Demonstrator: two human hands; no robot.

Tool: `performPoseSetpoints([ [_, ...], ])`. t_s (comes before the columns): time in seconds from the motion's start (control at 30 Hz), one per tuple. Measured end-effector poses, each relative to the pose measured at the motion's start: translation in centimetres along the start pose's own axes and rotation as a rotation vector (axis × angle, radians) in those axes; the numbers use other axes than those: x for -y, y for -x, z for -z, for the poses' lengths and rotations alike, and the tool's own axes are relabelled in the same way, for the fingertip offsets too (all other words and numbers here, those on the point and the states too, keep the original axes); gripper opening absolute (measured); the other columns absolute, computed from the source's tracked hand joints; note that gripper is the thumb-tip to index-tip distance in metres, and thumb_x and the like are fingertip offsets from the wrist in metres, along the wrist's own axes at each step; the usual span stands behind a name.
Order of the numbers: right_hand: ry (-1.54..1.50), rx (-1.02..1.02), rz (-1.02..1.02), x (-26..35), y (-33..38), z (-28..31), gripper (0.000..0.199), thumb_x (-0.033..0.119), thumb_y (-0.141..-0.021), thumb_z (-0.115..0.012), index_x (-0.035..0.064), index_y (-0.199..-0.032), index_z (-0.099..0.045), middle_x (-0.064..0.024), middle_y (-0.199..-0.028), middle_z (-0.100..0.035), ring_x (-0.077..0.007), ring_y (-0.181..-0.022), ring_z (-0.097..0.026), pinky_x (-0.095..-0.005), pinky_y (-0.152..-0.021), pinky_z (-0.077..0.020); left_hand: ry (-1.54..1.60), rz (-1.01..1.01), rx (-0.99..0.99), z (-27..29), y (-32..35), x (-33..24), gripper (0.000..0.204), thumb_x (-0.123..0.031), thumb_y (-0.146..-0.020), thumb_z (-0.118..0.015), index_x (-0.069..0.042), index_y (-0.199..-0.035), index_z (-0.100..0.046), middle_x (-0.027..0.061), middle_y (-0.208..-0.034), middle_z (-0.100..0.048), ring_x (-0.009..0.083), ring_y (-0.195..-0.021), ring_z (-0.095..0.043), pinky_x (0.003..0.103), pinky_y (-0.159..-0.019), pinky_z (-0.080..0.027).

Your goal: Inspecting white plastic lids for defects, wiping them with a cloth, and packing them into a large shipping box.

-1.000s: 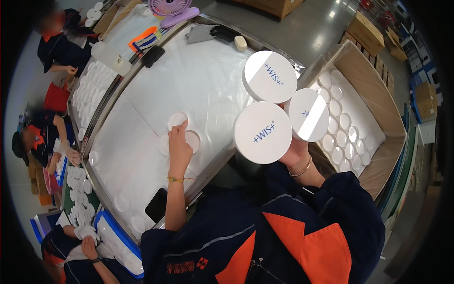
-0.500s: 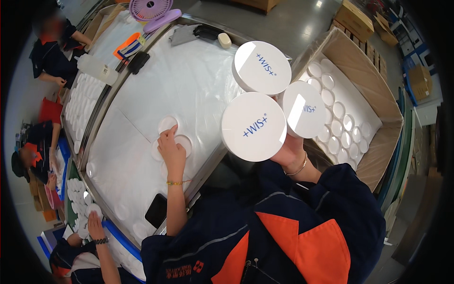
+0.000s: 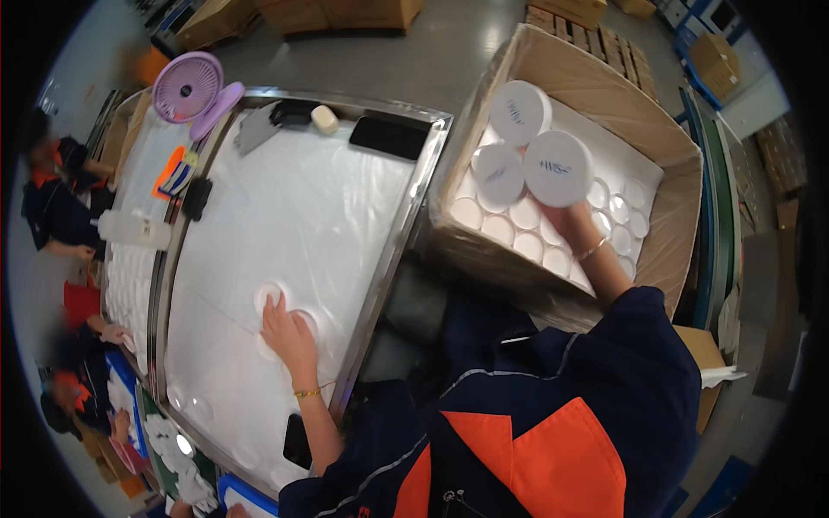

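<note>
My right hand [image 3: 572, 223] reaches into a lined cardboard box [image 3: 580, 56] at the right. It holds a cluster of three round white lids [image 3: 557, 168] with blue print on top, its fingers mostly hidden under them. Below these, rows of similar white lids [image 3: 498, 230] lie flat inside the box. On the plastic-covered table [image 3: 319, 207], my left hand [image 3: 289, 335] rests with fingers spread over a few white round lids [image 3: 269, 293] lying close together. Its fingertips touch them, and the hand partly covers them.
A metal rim [image 3: 406, 207] edges the table. Phones lie at its far right corner [image 3: 389, 135] and near edge [image 3: 296, 442]. A purple fan [image 3: 187, 88] and a bottle [image 3: 134, 230] stand to the left. Other people work along the left side.
My right hand has carried the three lids away from me to over the lids in the box. My left hand stays at the table lids, its fingers now more spread. The view has shifted.
</note>
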State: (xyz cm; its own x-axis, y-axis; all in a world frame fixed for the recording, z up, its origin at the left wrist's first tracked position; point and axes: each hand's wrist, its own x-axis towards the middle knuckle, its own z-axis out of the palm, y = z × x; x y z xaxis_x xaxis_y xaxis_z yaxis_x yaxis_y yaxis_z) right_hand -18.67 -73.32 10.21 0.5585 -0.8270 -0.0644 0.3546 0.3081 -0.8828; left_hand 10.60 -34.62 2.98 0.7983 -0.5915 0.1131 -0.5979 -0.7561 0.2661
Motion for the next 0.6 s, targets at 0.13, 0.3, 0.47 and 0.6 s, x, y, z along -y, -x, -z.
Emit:
performPoseSetpoints([
  [0.13,1.226,-0.226,0.305,3.3,-7.2,12.2,0.023,0.006,-0.096,-0.054,0.0125,-0.118,-0.054,-0.0071,-0.086,-0.062,-0.0171,-0.079,-0.062,-0.0319,-0.068,-0.0496,0.060,0.017,-0.018,-0.3,-0.4,-0.3,0.038,-0.008,-0.095,-0.045,-0.007,-0.133,-0.050,0.0125,-0.151,-0.038,0.0331,-0.140,-0.034,0.061,-0.114,-0.017],
  [0.3,1.853,-0.276,0.520,3.7,-12.1,21.5,0.021,0.009,-0.090,-0.059,0.0128,-0.110,-0.055,-0.0088,-0.093,-0.065,-0.0324,-0.087,-0.064,-0.0448,-0.071,-0.0508,0.124,0.009,-0.170,-0.7,-0.4,-0.9,0.031,-0.001,-0.090,-0.047,-0.004,-0.119,-0.056,0.0128,-0.143,-0.048,0.0331,-0.130,-0.044,0.053,-0.111,-0.026],
  [0.47,2.101,-0.112,0.531,1.8,-15.9,25.9,0.018,0.016,-0.090,-0.058,0.0145,-0.109,-0.058,-0.0076,-0.101,-0.065,-0.0297,-0.095,-0.064,-0.0447,-0.075,-0.0526,0.164,-0.014,-0.212,-0.5,-0.6,-0.7,0.029,0.001,-0.087,-0.049,-0.002,-0.115,-0.059,0.0156,-0.138,-0.052,0.0345,-0.125,-0.047,0.048,-0.107,-0.031],
  [0.6,2.075,-0.150,0.306,-0.7,-17.3,26.9,0.017,0.018,-0.090,-0.056,0.0146,-0.107,-0.061,-0.0089,-0.104,-0.065,-0.0309,-0.098,-0.063,-0.0455,-0.077,-0.0525,0.046,-0.003,-0.224,-0.3,-0.3,-1.1,0.030,0.000,-0.087,-0.052,-0.003,-0.117,-0.059,0.0221,-0.140,-0.045,0.0398,-0.127,-0.042,0.049,-0.105,-0.033],
])
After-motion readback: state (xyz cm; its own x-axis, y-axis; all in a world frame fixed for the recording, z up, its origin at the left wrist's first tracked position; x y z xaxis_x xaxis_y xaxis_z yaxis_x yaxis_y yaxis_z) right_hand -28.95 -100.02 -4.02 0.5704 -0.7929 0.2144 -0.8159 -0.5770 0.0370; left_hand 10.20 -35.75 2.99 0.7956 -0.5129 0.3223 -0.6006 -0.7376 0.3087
